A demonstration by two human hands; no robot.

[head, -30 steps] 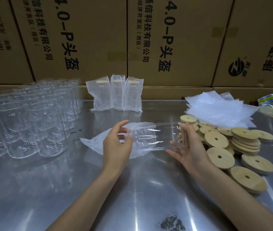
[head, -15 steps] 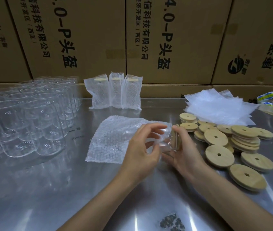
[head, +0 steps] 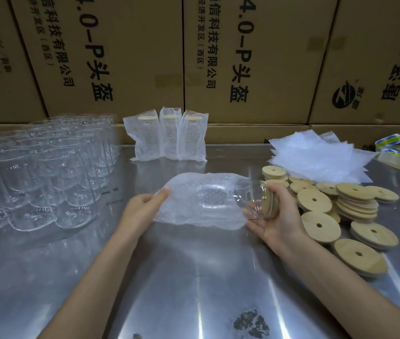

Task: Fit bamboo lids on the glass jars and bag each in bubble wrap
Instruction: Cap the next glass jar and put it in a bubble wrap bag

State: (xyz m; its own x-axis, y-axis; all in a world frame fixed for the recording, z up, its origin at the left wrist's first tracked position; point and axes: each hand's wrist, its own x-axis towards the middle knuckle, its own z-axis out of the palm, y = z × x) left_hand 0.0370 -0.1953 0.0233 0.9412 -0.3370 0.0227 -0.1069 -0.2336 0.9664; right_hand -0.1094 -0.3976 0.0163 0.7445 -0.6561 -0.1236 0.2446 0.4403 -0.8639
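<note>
The lidded glass jar (head: 250, 201), lying sideways above the steel table (head: 194, 277), now sits mostly inside the bubble-wrap bag (head: 201, 199) (bagging nearly done): left hand (head: 140, 206) pinches the bag's closed end, right hand (head: 277, 216) cups the bamboo lid (head: 267, 204).

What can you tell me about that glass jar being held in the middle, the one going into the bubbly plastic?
The clear glass jar lies on its side above the shiny metal table, its closed end pushed inside a see-through bubble wrap bag. Most of its body is covered; only the mouth end sticks out on the right. A round pale bamboo lid sits on that mouth. The right hand cups the lidded end, while the left hand grips the bag's far end.
</note>
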